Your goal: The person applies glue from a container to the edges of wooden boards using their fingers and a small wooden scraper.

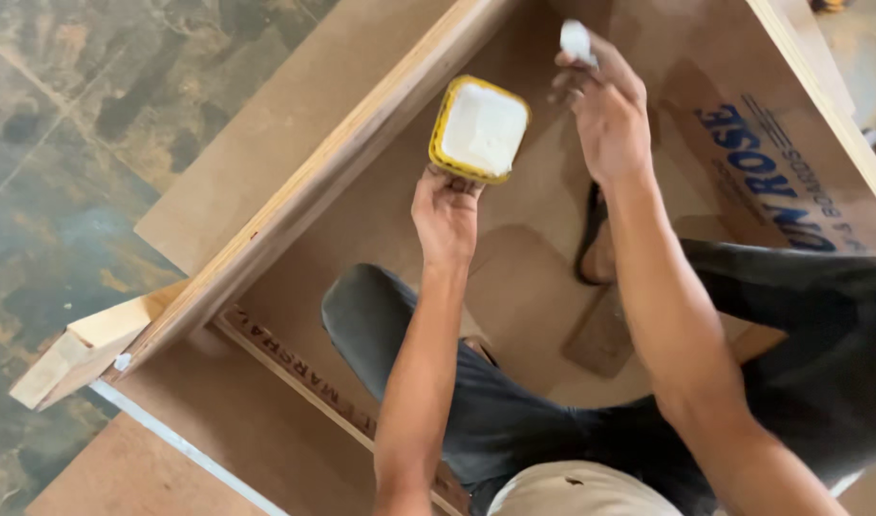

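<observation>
My left hand (445, 212) grips a yellow square tub (479, 129) filled with white paste, held tilted so its open top faces me. My right hand (598, 107) is raised beside it, to the right, pinching a small white piece (576, 41) between the fingertips. Both hands hover inside a brown plywood box frame (335, 170), where my legs in dark trousers (476, 392) are folded.
The frame's plywood side panel (791, 143) rises at the right. A loose wooden block (80, 349) juts out at the frame's left corner. Brown boards (266, 124) lie under the frame on a mottled stone floor (65, 172). A flat board scrap (605, 334) lies near my foot.
</observation>
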